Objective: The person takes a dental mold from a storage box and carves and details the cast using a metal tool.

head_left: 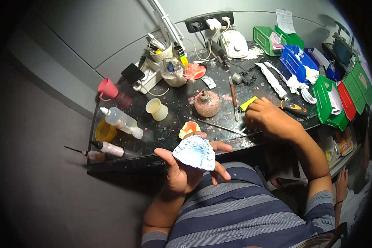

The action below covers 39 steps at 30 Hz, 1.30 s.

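Observation:
A pale blue dental cast [195,153] with a row of teeth rests on my left hand [180,177], palm up, its fingers and thumb spread around it. Just behind it on the bench lies a yellow dental cast [189,129] with a red-pink inside. My right hand [270,118] is over the bench's front right part, fingers curled down. Whatever they hold, if anything, is hidden. Beside these fingers are a yellow-green strip [247,103] and a scraper with an orange and black handle [294,108]. A brown-handled knife [234,97] and a thin metal tool [223,127] lie to their left.
A round glass bottle [207,103], a cream cup [157,109], a squeeze bottle [122,122] and a pink mug [108,89] stand on the black bench [173,136]. Green bins [268,40] and blue bins [295,62] line the right. Another person's hand [342,182] shows at far right.

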Tool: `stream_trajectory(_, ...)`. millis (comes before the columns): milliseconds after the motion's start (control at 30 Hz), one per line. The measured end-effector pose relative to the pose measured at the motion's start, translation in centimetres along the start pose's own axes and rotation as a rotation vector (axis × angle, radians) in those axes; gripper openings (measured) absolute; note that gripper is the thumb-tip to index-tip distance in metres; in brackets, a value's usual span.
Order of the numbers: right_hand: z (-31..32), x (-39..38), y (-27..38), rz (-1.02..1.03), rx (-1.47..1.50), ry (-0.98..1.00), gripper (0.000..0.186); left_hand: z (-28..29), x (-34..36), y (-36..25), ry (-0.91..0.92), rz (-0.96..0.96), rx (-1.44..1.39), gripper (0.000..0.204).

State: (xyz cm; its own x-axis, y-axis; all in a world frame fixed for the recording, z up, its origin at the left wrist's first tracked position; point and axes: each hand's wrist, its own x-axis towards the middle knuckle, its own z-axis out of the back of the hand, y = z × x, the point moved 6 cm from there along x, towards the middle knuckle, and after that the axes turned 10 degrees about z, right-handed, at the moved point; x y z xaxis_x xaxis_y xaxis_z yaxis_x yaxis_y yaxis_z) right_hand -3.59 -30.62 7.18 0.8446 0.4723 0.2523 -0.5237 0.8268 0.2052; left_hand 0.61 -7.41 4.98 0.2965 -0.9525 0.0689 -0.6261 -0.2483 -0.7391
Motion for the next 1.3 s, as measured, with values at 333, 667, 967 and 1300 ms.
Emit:
stream_trajectory(333,5.2,-5.8,-3.8,0.054,1.356,-1.062,0.030,-1.0,-0.5,-1.0,0.041,-0.192,0.010,0.105)
stream_trajectory(667,5.9,-4.6,1.8,0.068,1.060,-1.053,0.030,-2.4,-0.4,-0.5,0.013,-0.199,-0.083,0.108)
stream_trajectory(967,5.0,-1.0,8.4,-0.027,0.975,-0.788,0.029,-3.4,-0.6,-0.2,0.035,-0.140,-0.116,0.107)
stream_trajectory(1300,4.2,1.2,9.6,0.143,0.642,-0.712,0.015,-3.5,-1.0,0.4,-0.134,-0.137,0.028,0.101)
